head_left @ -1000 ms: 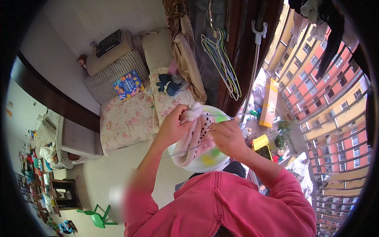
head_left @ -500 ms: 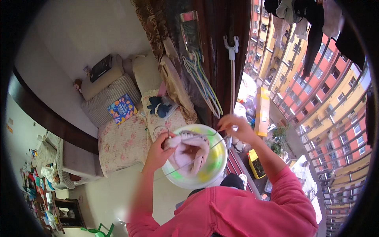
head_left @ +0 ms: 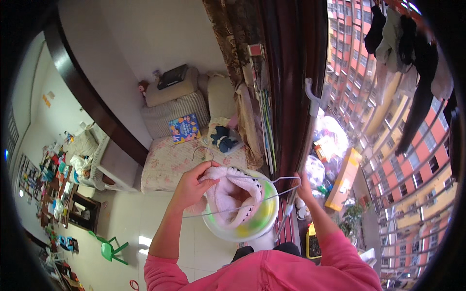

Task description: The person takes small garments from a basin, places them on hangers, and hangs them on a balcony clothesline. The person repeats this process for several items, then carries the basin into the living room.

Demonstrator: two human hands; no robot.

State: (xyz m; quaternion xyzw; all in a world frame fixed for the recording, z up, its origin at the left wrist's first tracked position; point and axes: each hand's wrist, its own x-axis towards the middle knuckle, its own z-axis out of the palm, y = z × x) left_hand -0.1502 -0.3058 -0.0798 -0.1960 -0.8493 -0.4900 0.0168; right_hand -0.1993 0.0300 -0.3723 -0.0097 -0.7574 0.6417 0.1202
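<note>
In my left hand are the neck of a wire clothes hanger and the gathered top of a pale pink, fluffy garment, its opening rimmed with small dark marks. What kind of garment it is I cannot make out. The hanger's hook sticks up beyond my left fingers, and its long bar crosses in front of the fabric. My right hand is closed at the hanger's right corner, its fingers partly hidden. Below the garment is a white basin with a green and yellow inside.
A flowered bed lies ahead left, beside a dark door frame. Right of the frame are a long cardboard box, plastic bags and window bars. Socks hang at upper right. A green chair stands at lower left.
My view has swung, so the room sits further right in it. My right hand has turned and lowered at the hanger's right end. The left hand keeps its hold on garment and hanger.
</note>
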